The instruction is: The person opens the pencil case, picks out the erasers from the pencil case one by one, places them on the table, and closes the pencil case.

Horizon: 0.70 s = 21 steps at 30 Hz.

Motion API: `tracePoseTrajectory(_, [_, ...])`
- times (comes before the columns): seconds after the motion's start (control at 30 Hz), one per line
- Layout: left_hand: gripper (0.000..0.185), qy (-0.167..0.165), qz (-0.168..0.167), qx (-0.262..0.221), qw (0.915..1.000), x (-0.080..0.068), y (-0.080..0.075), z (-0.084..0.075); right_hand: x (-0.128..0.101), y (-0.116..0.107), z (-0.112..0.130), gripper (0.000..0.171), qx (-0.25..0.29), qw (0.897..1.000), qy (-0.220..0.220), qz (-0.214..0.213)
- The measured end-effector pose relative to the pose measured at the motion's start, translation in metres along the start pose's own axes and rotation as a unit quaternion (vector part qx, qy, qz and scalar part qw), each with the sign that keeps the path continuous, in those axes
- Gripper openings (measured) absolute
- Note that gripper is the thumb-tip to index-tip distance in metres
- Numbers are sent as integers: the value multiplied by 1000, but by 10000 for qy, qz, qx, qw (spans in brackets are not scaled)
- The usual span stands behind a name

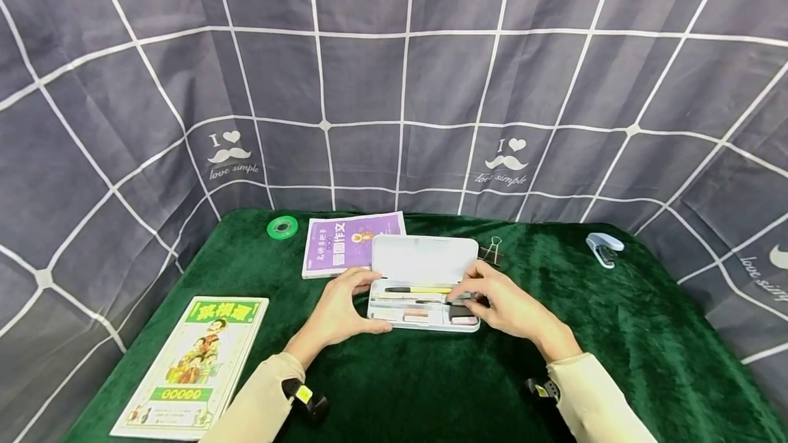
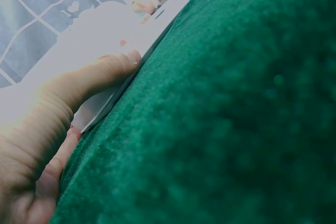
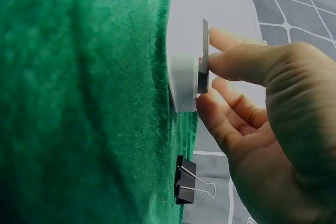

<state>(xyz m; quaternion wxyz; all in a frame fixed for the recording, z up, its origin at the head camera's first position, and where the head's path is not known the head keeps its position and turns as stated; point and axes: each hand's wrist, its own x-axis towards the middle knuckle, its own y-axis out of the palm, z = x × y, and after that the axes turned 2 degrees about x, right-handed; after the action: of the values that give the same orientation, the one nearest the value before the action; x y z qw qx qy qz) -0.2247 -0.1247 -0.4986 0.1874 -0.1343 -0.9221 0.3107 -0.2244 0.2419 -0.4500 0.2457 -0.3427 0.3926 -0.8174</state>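
Note:
A white pencil case lies with its lid raised at the middle of the table. Inside are a yellow-and-black pen and pinkish erasers. My left hand grips the case's left end, thumb along the front edge and fingers at the back; the thumb shows on the rim in the left wrist view. My right hand reaches over the right end. Its thumb and fingers pinch a flat dark grey piece at the case's end; I cannot tell what kind of thing it is.
A black binder clip sits just behind the case's right side. Behind its left side lies a purple book. A green tape roll is at the back left, a yellow-green book front left, and a light blue stapler far right.

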Motion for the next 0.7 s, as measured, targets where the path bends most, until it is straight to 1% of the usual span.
tracePoseTrajectory(0.13, [92,31,0,-14,10000,0,0,0,1,-1,2,34,-11,9999,130,-56])
tracePoseTrajectory(0.23, [92,61,3,-21,10000,0,0,0,2,-1,4,35,55,9994,323,-94])
tracePoseTrajectory(0.43, [91,134,41,184,9997,1,1,0,2,-4,4,35,519,9949,787,-356])
tracePoseTrajectory(0.57, [91,175,37,229,9996,0,1,0,-1,-22,4,29,725,9889,1063,-748])
tracePoseTrajectory(0.7, [91,195,44,203,9996,-1,0,0,-13,-51,-2,25,626,9831,1286,-1140])
